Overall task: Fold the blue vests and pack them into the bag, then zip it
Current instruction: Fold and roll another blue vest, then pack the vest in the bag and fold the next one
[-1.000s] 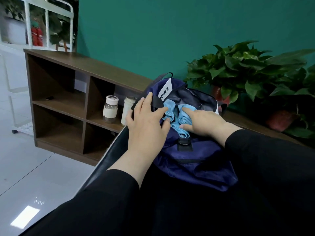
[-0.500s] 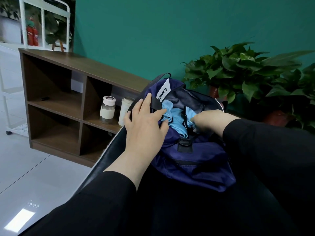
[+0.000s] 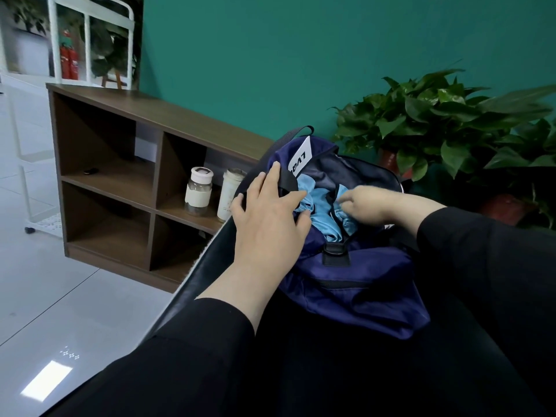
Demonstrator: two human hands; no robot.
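While my left hand [image 3: 267, 218] lies flat, fingers spread, on the navy bag [image 3: 355, 284], my blurred right hand [image 3: 365, 206] pushes the blue vests [image 3: 323, 206] in; its grip I cannot tell. Packing seems nearly done. Next I must find the zip pull.

Left hand [image 3: 267, 218] lies flat with fingers spread on the open navy bag [image 3: 361, 284], pressing its rim and black strap. Right hand [image 3: 370, 203] is curled into the light blue vests [image 3: 323, 206] bunched in the opening, fingers blurry. Two bottles [image 3: 198, 191] sit in the wooden shelf [image 3: 120, 164] behind.
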